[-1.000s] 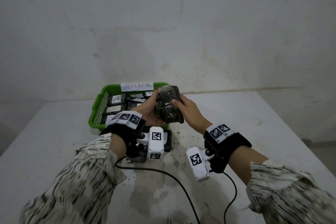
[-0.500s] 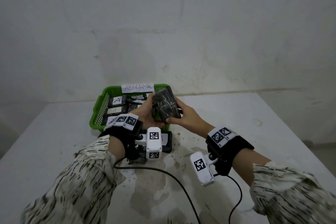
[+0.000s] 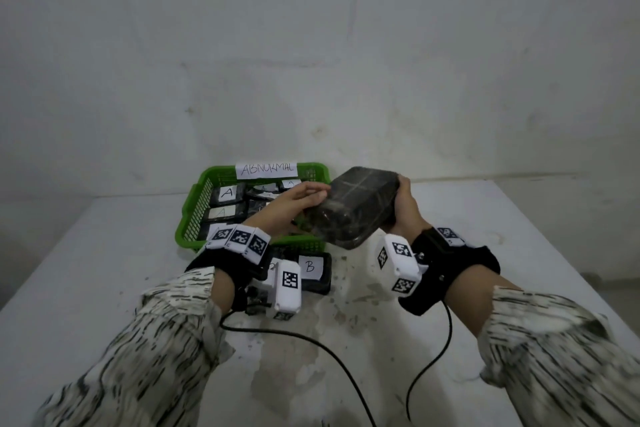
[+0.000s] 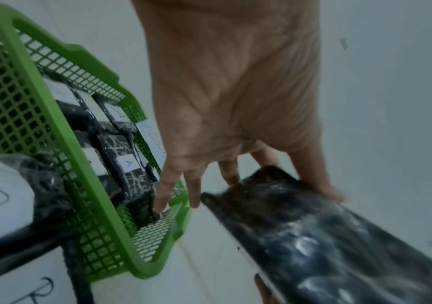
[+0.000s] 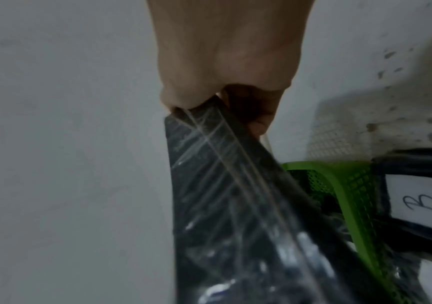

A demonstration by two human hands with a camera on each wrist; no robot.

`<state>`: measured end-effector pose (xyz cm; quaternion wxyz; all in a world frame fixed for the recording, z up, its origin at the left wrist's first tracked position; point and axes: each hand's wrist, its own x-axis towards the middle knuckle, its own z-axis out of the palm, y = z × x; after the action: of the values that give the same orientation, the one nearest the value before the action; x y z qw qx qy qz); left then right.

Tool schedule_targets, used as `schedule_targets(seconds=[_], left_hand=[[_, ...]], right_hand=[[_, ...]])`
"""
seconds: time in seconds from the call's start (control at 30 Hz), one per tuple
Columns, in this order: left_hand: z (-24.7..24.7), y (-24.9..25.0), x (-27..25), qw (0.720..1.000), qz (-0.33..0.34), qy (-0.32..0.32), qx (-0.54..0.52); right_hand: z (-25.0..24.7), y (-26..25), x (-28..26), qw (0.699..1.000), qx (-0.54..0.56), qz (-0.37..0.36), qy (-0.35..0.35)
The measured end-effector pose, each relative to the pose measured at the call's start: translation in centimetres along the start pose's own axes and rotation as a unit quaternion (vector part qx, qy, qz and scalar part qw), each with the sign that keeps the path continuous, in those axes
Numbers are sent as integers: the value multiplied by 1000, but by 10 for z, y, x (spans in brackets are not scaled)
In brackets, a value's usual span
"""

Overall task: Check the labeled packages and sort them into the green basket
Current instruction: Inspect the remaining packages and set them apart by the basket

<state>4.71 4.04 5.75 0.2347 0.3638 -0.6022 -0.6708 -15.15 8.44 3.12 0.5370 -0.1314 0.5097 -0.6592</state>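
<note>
A black package [image 3: 356, 208] wrapped in clear film hangs tilted over the near right corner of the green basket [image 3: 194, 215]; no label shows on its upper face. My right hand [image 3: 401, 191] grips its right end, thumb on top and fingers curled under, as the right wrist view shows [image 5: 222, 98]. My left hand [image 3: 311, 192] lies with straight, spread fingers [image 4: 321, 185] against the package's [image 4: 313, 236] left end. Several black packages marked A [image 3: 227, 192] lie in the basket, which carries an "ABNORMAL" sign [image 3: 266, 169].
A black package marked B [image 3: 311, 269] lies on the white table just in front of the basket, with another partly hidden under my left wrist. Black cables [image 3: 311, 343] trail across the near table. A wall stands close behind the basket.
The package has swung from upright to lying lengthwise and shifted right. My right hand slid to its right end, and my left fingers have straightened from a grip.
</note>
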Motion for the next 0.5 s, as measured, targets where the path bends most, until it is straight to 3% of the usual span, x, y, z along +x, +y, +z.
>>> schedule_targets(seconds=[0.1, 0.17, 0.27, 0.33, 0.5], left_hand=[[9, 10, -2, 994, 9, -69, -88], [11, 14, -1, 993, 22, -70, -91], [13, 16, 4, 995, 28, -15, -98], [16, 15, 8, 993, 32, 22, -109], [17, 7, 14, 989, 54, 83, -106]], right_hand=[[-7, 12, 9, 997, -29, 58, 38], [-7, 18, 9, 996, -42, 67, 37], [4, 11, -10, 995, -18, 90, 27], [11, 8, -17, 996, 20, 80, -26], [25, 9, -34, 992, -34, -15, -121]])
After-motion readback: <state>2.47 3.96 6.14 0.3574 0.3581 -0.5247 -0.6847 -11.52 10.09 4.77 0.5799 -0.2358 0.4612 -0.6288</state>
